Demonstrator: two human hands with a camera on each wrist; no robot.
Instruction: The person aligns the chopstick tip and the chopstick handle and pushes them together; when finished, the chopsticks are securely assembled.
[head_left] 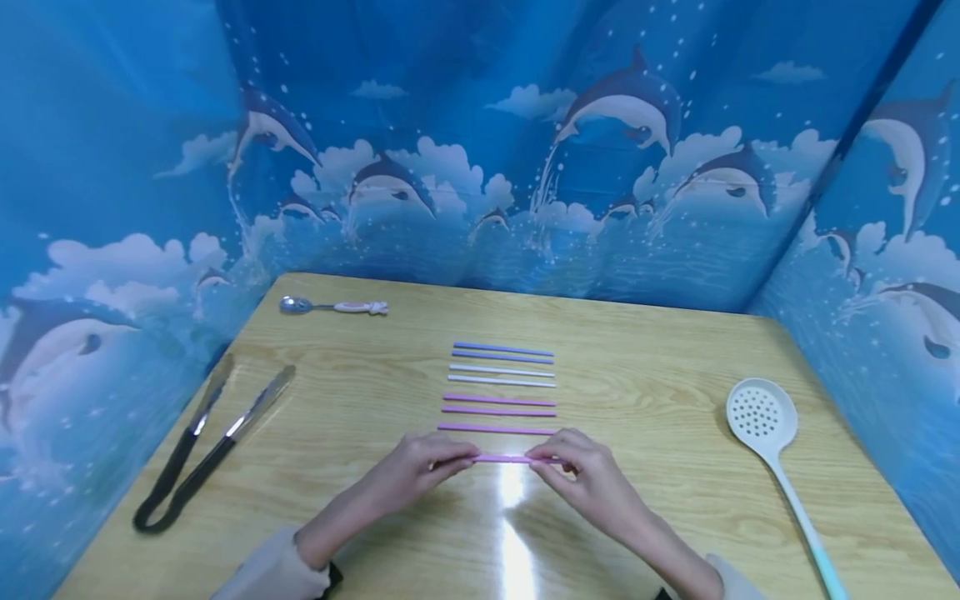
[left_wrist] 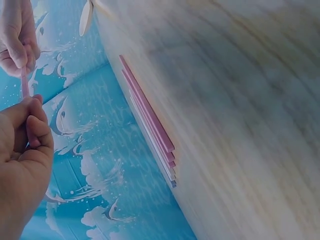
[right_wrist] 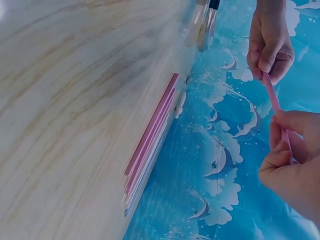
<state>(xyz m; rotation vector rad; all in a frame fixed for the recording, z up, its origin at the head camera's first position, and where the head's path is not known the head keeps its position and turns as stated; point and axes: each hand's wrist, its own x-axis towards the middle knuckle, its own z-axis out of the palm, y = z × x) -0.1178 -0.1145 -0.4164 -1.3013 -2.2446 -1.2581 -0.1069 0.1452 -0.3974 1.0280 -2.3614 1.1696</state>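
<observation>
A thin, straight pink stick is held level above the near middle of the table, one end in each hand. My left hand pinches its left end between thumb and fingers. The other end is pinched by my right hand, with a short tip showing past the fingers. Just beyond, similar sticks lie in a row: three pink or purple ones, two white ones and two blue ones. In the right wrist view the held stick spans the gap between both hands.
Black-handled metal tongs lie spread at the left of the wooden table. A small spoon with a pink-and-white handle is at the far left. On the right rests a white skimmer. Dolphin-printed blue curtains surround the table.
</observation>
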